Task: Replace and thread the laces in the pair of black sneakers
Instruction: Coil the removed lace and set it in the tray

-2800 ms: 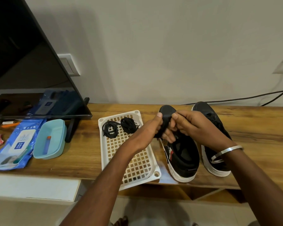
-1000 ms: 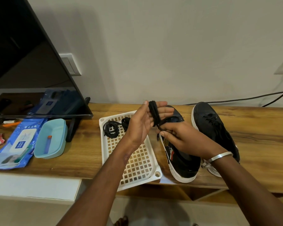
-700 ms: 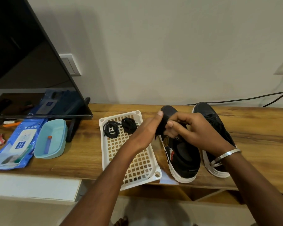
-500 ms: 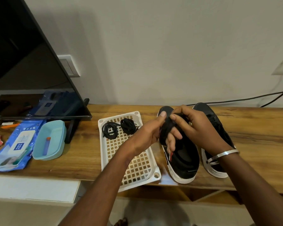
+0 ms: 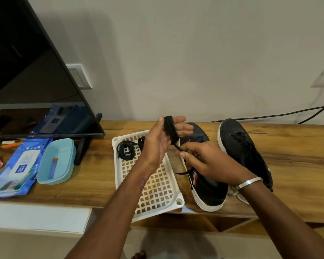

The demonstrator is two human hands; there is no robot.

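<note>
Two black sneakers with white soles stand side by side on the wooden shelf. The left sneaker (image 5: 206, 191) has no lace in its eyelets; the right sneaker (image 5: 239, 144) is laced. My left hand (image 5: 163, 141) is raised above the tray, palm up, with a black lace (image 5: 170, 131) wound in loops around its fingers. My right hand (image 5: 204, 159) is just below it, over the left sneaker, pinching the lace's free end. A coiled black lace (image 5: 124, 151) lies in the white tray (image 5: 157, 191); a second dark bundle beside it is mostly hidden by my left hand.
A television (image 5: 26, 81) stands on the shelf at the left. In front of it lie a blue wipes pack (image 5: 17, 169) and a light blue dish (image 5: 57, 163) holding a small tube. Black cables (image 5: 288, 114) run along the wall at the back right.
My left hand has lifted and turned palm up with the lace looped around it. My right hand has dropped lower, drawing the lace's end down.
</note>
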